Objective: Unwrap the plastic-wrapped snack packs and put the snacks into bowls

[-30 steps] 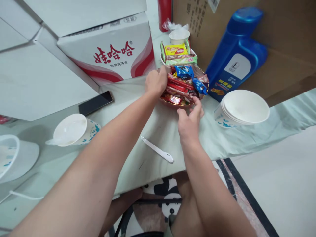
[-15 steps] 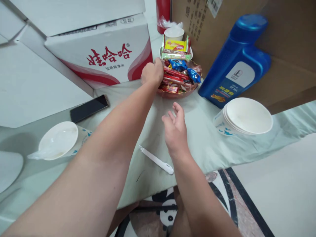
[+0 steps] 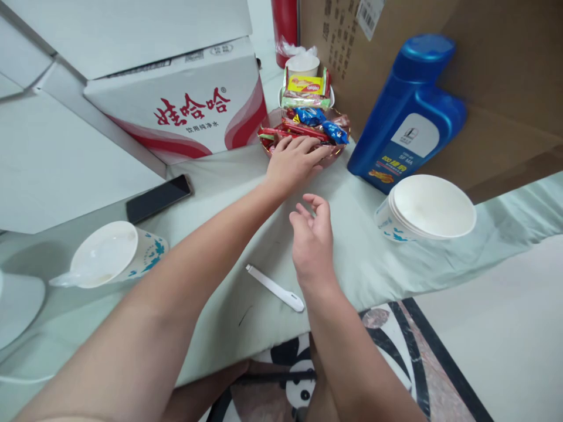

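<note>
My left hand (image 3: 295, 161) lies palm down over the front rim of a bowl (image 3: 338, 153) of wrapped snacks, its fingers stretched out across the packets. Red sticks and two blue wrapped sweets (image 3: 311, 116) show beyond the fingertips; what is under the palm is hidden. Closer to me, my right hand (image 3: 313, 237) hovers above the cloth with fingers loosely curled and apart, holding nothing. A white slim utility knife (image 3: 276, 288) rests on the cloth, left of my right wrist.
A phone (image 3: 159, 198) and a paper cup with clear plastic in it (image 3: 152, 249) are at left. Behind stands a white carton (image 3: 189, 111). On the right are a blue bottle (image 3: 402, 120), stacked paper cups (image 3: 389, 225) and a cardboard box (image 3: 497, 99). Yellow-wrapped wafers (image 3: 305, 85) sit behind the bowl.
My left hand has moved from the bowl's left side to its front, and its fingers have spread out from a closed shape. My right hand has barely moved.
</note>
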A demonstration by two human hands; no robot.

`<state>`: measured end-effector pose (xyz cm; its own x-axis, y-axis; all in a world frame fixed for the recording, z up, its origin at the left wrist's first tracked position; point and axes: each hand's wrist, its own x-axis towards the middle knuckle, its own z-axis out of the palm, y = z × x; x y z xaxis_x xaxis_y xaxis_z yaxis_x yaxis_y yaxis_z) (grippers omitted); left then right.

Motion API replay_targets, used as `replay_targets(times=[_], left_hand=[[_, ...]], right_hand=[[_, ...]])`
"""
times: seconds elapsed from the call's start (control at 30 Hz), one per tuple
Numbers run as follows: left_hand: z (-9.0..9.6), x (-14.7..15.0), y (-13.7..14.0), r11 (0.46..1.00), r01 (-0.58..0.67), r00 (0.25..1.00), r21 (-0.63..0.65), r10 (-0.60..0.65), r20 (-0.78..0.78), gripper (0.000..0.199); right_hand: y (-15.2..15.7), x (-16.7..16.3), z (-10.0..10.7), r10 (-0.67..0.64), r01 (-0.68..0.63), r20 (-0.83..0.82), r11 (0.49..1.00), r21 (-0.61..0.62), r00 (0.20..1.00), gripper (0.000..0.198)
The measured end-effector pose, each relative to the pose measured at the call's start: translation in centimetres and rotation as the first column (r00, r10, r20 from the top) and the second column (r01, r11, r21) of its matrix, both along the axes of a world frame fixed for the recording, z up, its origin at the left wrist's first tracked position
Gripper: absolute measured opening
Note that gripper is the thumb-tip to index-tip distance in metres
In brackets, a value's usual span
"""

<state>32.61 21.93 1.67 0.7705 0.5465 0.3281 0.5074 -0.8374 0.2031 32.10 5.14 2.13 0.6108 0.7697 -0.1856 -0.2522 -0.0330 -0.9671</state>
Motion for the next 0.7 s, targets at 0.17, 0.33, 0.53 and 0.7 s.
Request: replay_targets(times=[0.17, 0.33, 0.53, 0.7], left_hand=[[-0.6, 2.3, 1.4, 0.999, -0.047, 0.996, -0.028, 0.049, 0.079, 0.049], [-1.1, 5.1, 2.3, 0.991, -0.118, 0.990, -0.069, 0.122, 0.064, 0.052], [-1.9, 8.7, 3.7, 0.976, -0.203, 0.964, -0.083, 0.214, 0.157, 0.049], [-0.8, 10.7, 4.6, 0.949, -0.291, 0.945, -0.122, 0.305, 0.121, 0.040]], right_hand=[[-0.6, 0.0, 0.2, -0.003, 0.003, -0.001, 1.000, 0.014, 1.000, 0.031], [-0.6, -0.3, 0.1, 0.016, -0.017, 0.009, 0.999, 0.044, 1.000, 0.027], [-1.7, -1.6, 1.2, -0.098, 0.087, 0.092, 0.989, 0.118, 0.991, 0.021], [-2.6, -2.6, 1.8, -0.187, 0.159, 0.120, 0.964, 0.215, 0.975, 0.017]])
